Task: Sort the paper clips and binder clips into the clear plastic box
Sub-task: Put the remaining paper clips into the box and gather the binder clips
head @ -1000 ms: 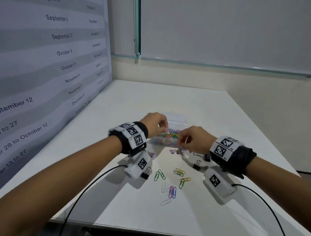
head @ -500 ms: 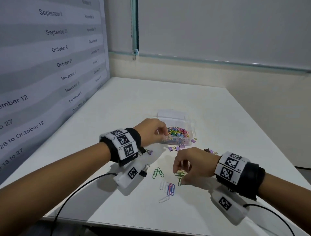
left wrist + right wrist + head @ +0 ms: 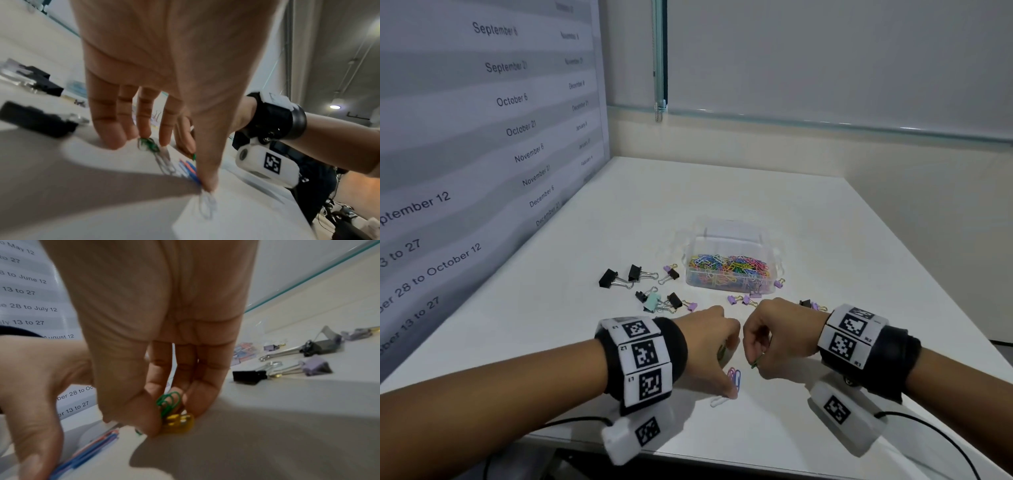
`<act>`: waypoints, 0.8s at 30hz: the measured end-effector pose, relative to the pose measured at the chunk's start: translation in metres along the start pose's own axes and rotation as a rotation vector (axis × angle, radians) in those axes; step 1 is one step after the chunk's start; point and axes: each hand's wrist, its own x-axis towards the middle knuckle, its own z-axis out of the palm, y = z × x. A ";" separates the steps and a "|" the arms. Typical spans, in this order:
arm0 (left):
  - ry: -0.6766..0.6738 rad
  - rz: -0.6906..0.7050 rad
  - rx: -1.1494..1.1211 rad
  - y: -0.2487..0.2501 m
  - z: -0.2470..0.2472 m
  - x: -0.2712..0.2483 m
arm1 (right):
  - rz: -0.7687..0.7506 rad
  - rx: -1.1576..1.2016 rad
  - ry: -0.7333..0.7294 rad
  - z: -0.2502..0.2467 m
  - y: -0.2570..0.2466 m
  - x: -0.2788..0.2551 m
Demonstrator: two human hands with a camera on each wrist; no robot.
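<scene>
The clear plastic box (image 3: 767, 286) stands mid-table, filled with coloured paper clips (image 3: 729, 269). My left hand (image 3: 733, 366) is spread, fingers down, over loose clips near the front edge. Its thumb presses on a white paper clip (image 3: 206, 204), and its fingertips (image 3: 145, 131) touch a green clip (image 3: 149, 144). Pink and blue clips (image 3: 734, 375) lie between thumb and fingers. Just to the right, my right hand (image 3: 170, 415) pinches green and yellow paper clips (image 3: 179, 420) against the table. Black, purple and mint binder clips (image 3: 635, 273) lie left of and in front of the box.
The box's clear lid (image 3: 732, 228) lies behind it. A wall panel printed with dates (image 3: 482, 154) runs along the table's left side. The table's front edge (image 3: 722, 459) is close below my wrists. More binder clips (image 3: 810, 304) sit by my right wrist.
Both hands have come back from the box to the loose paper clips near the front edge. The right hand has pinched up green and yellow clips; the left now spans the remaining ones.
</scene>
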 end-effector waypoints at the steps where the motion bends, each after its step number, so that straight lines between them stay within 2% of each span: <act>1: 0.000 0.010 -0.025 0.001 0.002 -0.001 | 0.003 0.005 0.000 0.001 0.000 0.000; 7: -0.011 0.105 -0.115 0.001 -0.002 0.002 | 0.042 0.000 0.049 0.007 0.001 -0.001; 12: -0.011 0.096 -0.079 0.001 -0.006 0.005 | 0.044 -0.010 0.082 0.008 -0.001 -0.001; 17: 0.053 0.081 0.025 -0.002 -0.006 0.009 | 0.044 -0.008 0.069 0.006 -0.003 0.000; 24: 0.074 0.067 -0.006 -0.008 -0.010 0.017 | 0.041 0.010 0.079 0.003 0.001 0.012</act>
